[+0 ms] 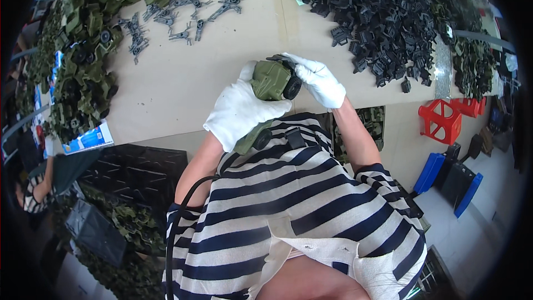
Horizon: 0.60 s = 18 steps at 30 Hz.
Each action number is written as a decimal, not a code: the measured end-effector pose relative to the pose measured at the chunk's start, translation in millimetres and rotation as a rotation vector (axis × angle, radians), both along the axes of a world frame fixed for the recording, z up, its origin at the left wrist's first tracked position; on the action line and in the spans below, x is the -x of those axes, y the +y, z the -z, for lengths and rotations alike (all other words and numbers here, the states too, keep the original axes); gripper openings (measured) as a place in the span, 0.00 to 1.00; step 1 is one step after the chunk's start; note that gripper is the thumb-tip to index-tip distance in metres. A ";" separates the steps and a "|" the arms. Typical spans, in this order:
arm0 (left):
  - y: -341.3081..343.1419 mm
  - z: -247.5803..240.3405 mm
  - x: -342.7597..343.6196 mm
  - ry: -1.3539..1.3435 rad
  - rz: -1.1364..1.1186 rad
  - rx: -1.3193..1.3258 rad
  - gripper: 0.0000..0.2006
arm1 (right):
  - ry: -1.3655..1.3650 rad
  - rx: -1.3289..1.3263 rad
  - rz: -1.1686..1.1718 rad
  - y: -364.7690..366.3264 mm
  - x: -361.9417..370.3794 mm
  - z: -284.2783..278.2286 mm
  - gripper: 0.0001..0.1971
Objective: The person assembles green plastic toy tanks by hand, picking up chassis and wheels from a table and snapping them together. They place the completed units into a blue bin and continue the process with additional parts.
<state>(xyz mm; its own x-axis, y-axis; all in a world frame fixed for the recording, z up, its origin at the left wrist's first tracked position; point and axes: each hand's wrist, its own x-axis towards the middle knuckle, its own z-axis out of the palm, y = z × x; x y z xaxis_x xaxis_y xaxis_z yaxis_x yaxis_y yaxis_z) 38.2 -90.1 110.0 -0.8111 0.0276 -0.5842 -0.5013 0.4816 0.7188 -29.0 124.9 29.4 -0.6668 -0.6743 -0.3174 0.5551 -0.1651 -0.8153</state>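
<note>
A green toy truck with black wheels is held up in front of my chest, just over the table's near edge. My left hand, in a white glove, is closed around its left side, the thumb lying across the body. The truck's rear part shows below that hand, by the striped shirt. My right hand, also gloved, has its fingertips pressed at the truck's far right end, beside a black wheel. A dark piece shows at that end; whether it is loose or fixed I cannot tell.
Many small black plastic parts are heaped at the back right of the table. Grey frame parts lie at the back left, next to piled green truck bodies. A red stool stands right of the table; another person is at far left.
</note>
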 end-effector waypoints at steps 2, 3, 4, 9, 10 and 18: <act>1.5 -6.9 -1.2 -0.030 -0.012 -0.031 0.49 | -0.014 -0.020 -0.017 0.7 0.1 -1.9 0.25; 2.3 -6.1 -3.2 -0.029 -0.035 -0.026 0.46 | 0.004 -0.019 -0.022 0.9 -0.1 -1.5 0.25; 3.4 -3.6 -5.5 -0.027 -0.058 -0.021 0.44 | 0.021 -0.018 -0.028 1.2 -0.5 -0.3 0.24; 7.1 -9.3 -7.5 -0.001 -0.085 -0.018 0.42 | 0.059 -0.035 -0.078 3.6 3.4 -2.1 0.24; 7.4 -7.4 -8.6 0.000 -0.097 -0.039 0.42 | 0.070 -0.036 -0.095 4.3 5.4 -2.1 0.23; 18.2 -6.7 -5.4 0.075 -0.314 -0.336 0.37 | 0.296 -0.140 -0.239 0.8 35.3 -28.5 0.22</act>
<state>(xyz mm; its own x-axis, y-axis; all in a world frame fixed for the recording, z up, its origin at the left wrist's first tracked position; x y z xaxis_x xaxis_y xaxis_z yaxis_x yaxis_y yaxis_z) 43.6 -71.9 116.8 -0.8500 -0.0486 -0.5245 -0.5265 0.0491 0.8487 -64.4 125.7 57.9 -0.5727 -0.7852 -0.2354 0.3027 0.0644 -0.9509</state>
